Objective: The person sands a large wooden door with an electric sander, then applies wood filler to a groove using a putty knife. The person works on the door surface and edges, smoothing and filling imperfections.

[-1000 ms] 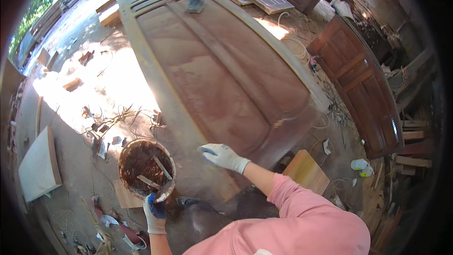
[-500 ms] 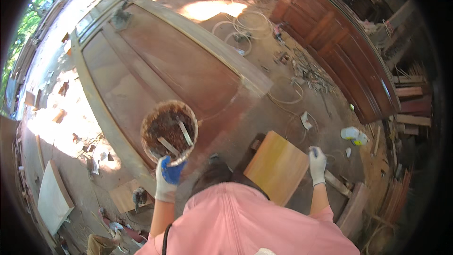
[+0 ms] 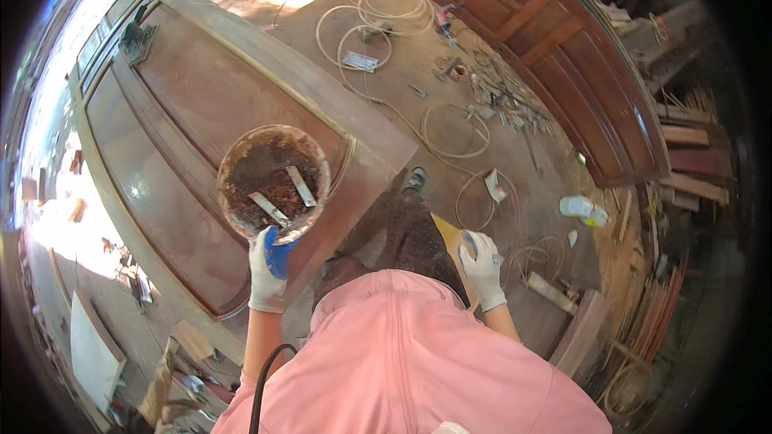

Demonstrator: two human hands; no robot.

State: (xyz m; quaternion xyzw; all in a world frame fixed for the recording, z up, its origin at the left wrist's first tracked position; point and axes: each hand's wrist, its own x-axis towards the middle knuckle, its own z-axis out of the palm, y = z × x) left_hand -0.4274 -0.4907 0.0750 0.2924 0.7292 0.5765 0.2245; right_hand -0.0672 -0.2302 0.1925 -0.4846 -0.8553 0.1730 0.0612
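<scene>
My left hand (image 3: 268, 269), in a white glove with a blue palm, grips the near rim of a round, crusted bucket (image 3: 229, 193). Dark brown, crumbly matter lines its inside, and two flat pale strips (image 3: 301, 186) (image 3: 268, 209) lie in it. The bucket is above the near end of a large panelled wooden door (image 3: 217, 88) lying flat. My right hand (image 3: 481, 267), gloved the same way, is at my right side with its fingers apart and nothing visible in it. Beside it, a yellowish wooden board (image 3: 452, 243) shows partly behind my leg.
A dark sanding tool (image 3: 137, 42) rests on the door's far part. Coiled pale hose (image 3: 398, 12) and metal scraps (image 3: 515, 108) spread over the ground beyond. A reddish panelled door (image 3: 563, 56) leans at the right, near a white jug (image 3: 585, 210) and stacked timber (image 3: 696, 165).
My body and view have shifted, and the bucket now sits farther over the door. My right hand has come in closer to my body. My leg now covers most of the yellowish board.
</scene>
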